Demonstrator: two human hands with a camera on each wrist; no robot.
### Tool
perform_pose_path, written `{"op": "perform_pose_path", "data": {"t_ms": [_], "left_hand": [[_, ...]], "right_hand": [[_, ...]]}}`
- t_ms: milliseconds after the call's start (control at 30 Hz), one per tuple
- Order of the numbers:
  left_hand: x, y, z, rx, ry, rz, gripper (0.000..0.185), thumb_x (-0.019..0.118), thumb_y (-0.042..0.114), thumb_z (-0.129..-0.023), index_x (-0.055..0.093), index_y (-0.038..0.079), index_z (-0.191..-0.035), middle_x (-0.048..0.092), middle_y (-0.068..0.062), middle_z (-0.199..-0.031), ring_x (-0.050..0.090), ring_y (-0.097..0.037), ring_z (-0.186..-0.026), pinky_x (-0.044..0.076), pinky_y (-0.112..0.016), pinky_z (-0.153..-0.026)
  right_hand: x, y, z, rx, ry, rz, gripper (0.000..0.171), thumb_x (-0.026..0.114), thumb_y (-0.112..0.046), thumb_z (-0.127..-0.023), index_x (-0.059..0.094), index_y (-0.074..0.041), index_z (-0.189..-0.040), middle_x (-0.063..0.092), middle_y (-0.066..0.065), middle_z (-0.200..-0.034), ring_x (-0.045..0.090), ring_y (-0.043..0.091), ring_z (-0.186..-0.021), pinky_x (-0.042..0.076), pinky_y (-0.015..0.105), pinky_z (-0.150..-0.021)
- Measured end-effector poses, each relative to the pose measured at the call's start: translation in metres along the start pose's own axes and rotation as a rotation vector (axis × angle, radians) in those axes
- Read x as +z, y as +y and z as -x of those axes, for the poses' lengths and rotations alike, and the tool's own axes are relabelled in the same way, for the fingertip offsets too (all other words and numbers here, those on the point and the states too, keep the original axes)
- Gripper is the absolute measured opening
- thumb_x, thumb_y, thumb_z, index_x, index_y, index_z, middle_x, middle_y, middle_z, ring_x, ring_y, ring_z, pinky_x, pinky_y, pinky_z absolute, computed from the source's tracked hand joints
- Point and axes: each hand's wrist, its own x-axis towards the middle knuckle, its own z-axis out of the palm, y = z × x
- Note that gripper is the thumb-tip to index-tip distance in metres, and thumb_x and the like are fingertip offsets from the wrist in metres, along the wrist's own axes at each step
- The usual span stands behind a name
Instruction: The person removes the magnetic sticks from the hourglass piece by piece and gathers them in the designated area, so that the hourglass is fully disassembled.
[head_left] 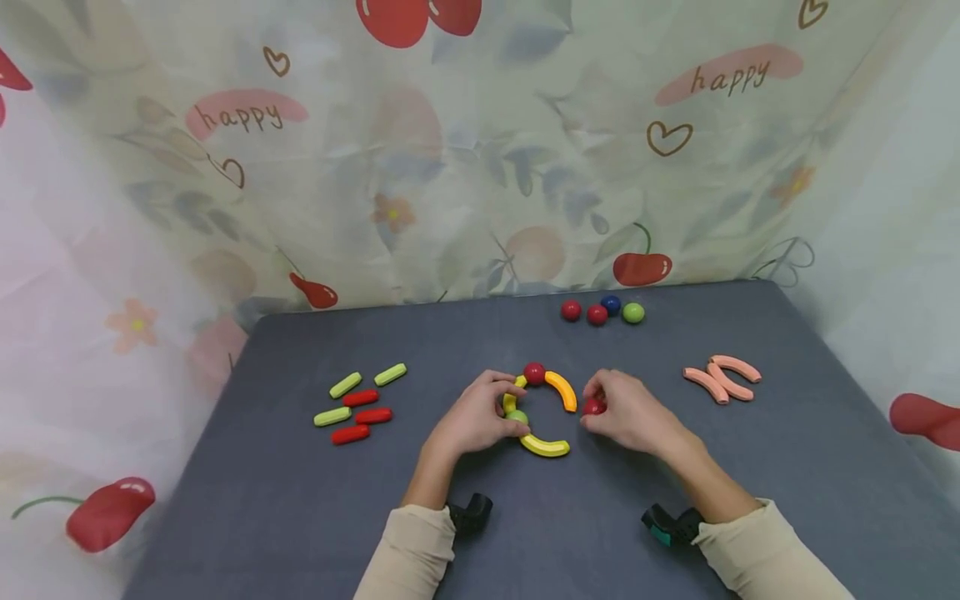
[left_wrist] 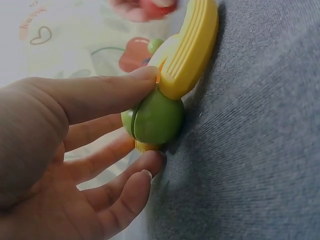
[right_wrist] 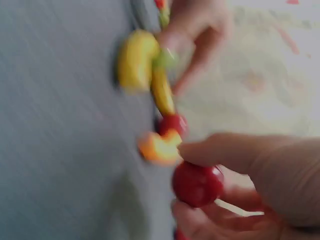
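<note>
My left hand (head_left: 480, 410) is at the left side of a ring of toy pieces. Its thumb lies where a green ball (left_wrist: 160, 117) meets a ridged yellow curved piece (left_wrist: 192, 47); its fingers curl round the ball's far side. Another yellow curved piece (head_left: 509, 403) runs up from the ball, partly hidden by the fingers. At the top sits a red ball (head_left: 535, 372), with an orange curved piece (head_left: 562, 392) touching it. To the right of the ring, my right hand (head_left: 630, 410) pinches a second red ball (right_wrist: 198, 184) between thumb and fingers.
Several loose balls (head_left: 597, 314), red, blue and green, lie at the table's back edge. Pink curved pieces (head_left: 723, 380) are at the right. Short green sticks (head_left: 332, 417) and red sticks (head_left: 351, 434) lie at the left. Behind the dark table (head_left: 270, 517) hangs a printed curtain (head_left: 465, 167).
</note>
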Motion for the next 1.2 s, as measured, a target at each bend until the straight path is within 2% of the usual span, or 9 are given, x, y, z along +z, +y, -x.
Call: {"op": "perform_pose_path", "data": {"t_ms": [167,333,533,667,733,800,1000,1067,1200], "left_hand": [[-0.001,-0.004,0.000,-0.015,0.004,0.007,0.042,0.080,0.021,-0.088,0.070,0.017,-0.129,0.054,-0.004,-0.144,0.057,-0.017,-0.096,0.051,-0.034,-0.085],[0.002,-0.005,0.000,-0.025,0.003,0.020,0.043,0.078,0.021,-0.089,0.069,0.017,-0.130,0.055,-0.004,-0.141,0.056,-0.015,-0.091,0.051,-0.032,-0.082],[0.005,-0.005,-0.001,-0.026,0.016,0.025,0.045,0.081,0.024,-0.086,0.069,0.015,-0.128,0.058,-0.005,-0.136,0.057,-0.013,-0.088,0.051,-0.029,-0.080],[0.002,-0.006,0.000,-0.034,0.023,0.015,0.048,0.082,0.026,-0.086,0.069,0.014,-0.130,0.059,-0.006,-0.137,0.058,-0.014,-0.088,0.051,-0.030,-0.080],[0.001,-0.007,0.000,-0.044,0.026,0.008,0.050,0.082,0.026,-0.086,0.068,0.013,-0.132,0.058,-0.005,-0.140,0.059,-0.013,-0.089,0.052,-0.030,-0.081],[-0.002,-0.008,0.001,-0.051,0.029,0.006,0.051,0.082,0.026,-0.086,0.068,0.012,-0.133,0.058,-0.004,-0.142,0.059,-0.013,-0.090,0.052,-0.030,-0.082],[-0.005,-0.007,0.001,-0.060,0.031,0.019,0.051,0.080,0.027,-0.087,0.067,0.011,-0.134,0.057,-0.004,-0.143,0.059,-0.013,-0.090,0.052,-0.031,-0.082],[-0.005,-0.006,0.001,-0.056,0.033,0.028,0.051,0.080,0.027,-0.087,0.067,0.011,-0.134,0.057,-0.004,-0.143,0.058,-0.013,-0.090,0.052,-0.030,-0.081],[-0.004,-0.005,0.000,-0.048,0.030,0.035,0.051,0.080,0.027,-0.088,0.067,0.010,-0.134,0.056,-0.004,-0.143,0.058,-0.012,-0.088,0.051,-0.029,-0.080]], "right_hand": [[-0.031,0.029,-0.034,0.055,0.211,-0.012,0.039,0.079,-0.020,-0.088,0.064,0.003,-0.116,0.061,0.022,-0.109,0.058,0.032,-0.095,0.052,0.043,-0.079],[-0.034,0.058,-0.070,0.118,0.368,-0.010,0.039,0.076,-0.020,-0.092,0.063,0.006,-0.118,0.064,0.025,-0.108,0.058,0.036,-0.094,0.050,0.048,-0.082],[-0.024,0.071,-0.088,0.155,0.406,0.022,0.039,0.078,-0.019,-0.091,0.063,0.007,-0.116,0.060,0.026,-0.109,0.055,0.039,-0.099,0.047,0.054,-0.089],[-0.021,0.060,-0.086,0.116,0.440,0.039,0.037,0.077,-0.019,-0.092,0.062,0.006,-0.114,0.055,0.024,-0.107,0.051,0.038,-0.095,0.045,0.052,-0.087],[-0.020,0.048,-0.081,0.075,0.439,0.035,0.033,0.076,-0.019,-0.093,0.062,0.004,-0.112,0.057,0.022,-0.104,0.053,0.036,-0.093,0.046,0.050,-0.084],[-0.017,0.033,-0.073,0.030,0.390,0.015,0.030,0.075,-0.020,-0.093,0.064,0.002,-0.110,0.061,0.020,-0.102,0.057,0.033,-0.092,0.050,0.047,-0.082],[0.011,-0.003,-0.055,-0.051,0.091,-0.121,0.036,0.076,-0.030,-0.093,0.064,-0.004,-0.115,0.068,0.012,-0.105,0.064,0.020,-0.087,0.056,0.035,-0.079],[0.021,-0.008,-0.055,-0.078,0.064,-0.124,0.033,0.077,-0.027,-0.092,0.064,-0.005,-0.112,0.067,0.011,-0.103,0.062,0.018,-0.085,0.054,0.032,-0.077],[0.033,-0.013,-0.059,-0.104,0.114,-0.075,0.018,0.077,-0.016,-0.090,0.065,-0.007,-0.099,0.064,0.009,-0.092,0.057,0.015,-0.074,0.049,0.028,-0.067]]}}
